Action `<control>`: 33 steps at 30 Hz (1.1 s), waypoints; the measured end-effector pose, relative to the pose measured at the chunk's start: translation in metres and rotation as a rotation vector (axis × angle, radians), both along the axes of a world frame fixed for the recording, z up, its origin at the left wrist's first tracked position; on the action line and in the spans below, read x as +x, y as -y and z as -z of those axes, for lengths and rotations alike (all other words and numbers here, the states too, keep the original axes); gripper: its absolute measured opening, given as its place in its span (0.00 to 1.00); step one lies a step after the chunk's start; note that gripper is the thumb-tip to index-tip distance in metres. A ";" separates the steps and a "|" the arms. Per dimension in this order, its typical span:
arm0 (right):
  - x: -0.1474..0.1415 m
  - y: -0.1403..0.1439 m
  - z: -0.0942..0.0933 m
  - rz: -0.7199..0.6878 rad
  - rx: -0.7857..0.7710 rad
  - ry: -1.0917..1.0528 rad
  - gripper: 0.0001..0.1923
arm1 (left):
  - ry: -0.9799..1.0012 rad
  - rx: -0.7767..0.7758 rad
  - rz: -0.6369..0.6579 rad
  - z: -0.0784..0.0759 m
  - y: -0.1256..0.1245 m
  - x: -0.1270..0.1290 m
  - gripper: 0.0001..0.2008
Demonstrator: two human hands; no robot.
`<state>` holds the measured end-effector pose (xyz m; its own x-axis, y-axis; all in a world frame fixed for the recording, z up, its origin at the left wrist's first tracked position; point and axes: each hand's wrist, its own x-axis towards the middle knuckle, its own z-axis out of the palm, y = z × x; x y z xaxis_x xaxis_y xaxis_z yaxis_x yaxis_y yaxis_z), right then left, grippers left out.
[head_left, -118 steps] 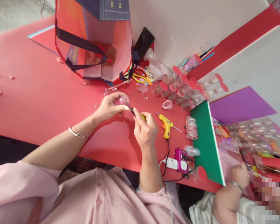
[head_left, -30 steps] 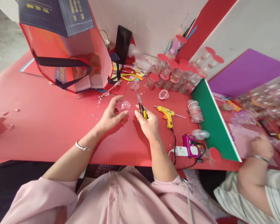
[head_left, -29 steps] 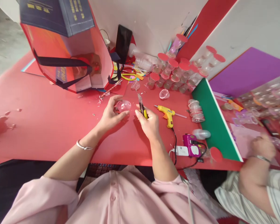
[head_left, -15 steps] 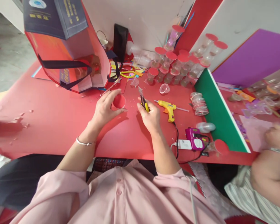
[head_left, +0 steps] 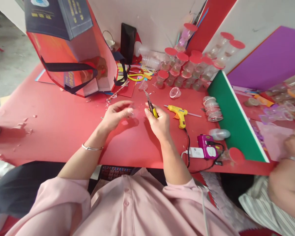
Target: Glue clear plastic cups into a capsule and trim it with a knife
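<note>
The smooth red counter (head_left: 64, 131) spreads beneath both hands, and a glossy, boxy carrier bag (head_left: 81, 49) gapes beyond the left fingers. Past the right fingers stand clear waisted cups (head_left: 183, 58) capped with flat red discs. The left hand (head_left: 115, 114) has drawn its fingertips closer together than half a second ago; the clear rounded cup (head_left: 134, 114), whose mouth showed then, is just a see-through blur beside them, so I can't tell whether they grip it. The right hand (head_left: 161, 124), unchanged, keeps its fingers wrapped round a yellow-and-black cutter knife (head_left: 151, 106), slim metal blade pointing away.
</note>
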<state>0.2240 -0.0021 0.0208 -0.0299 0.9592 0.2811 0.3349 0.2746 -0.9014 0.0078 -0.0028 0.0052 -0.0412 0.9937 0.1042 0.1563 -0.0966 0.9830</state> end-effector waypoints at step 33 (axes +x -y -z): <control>-0.002 0.006 -0.006 -0.044 -0.017 -0.030 0.16 | 0.566 -0.106 0.004 -0.005 -0.004 -0.008 0.27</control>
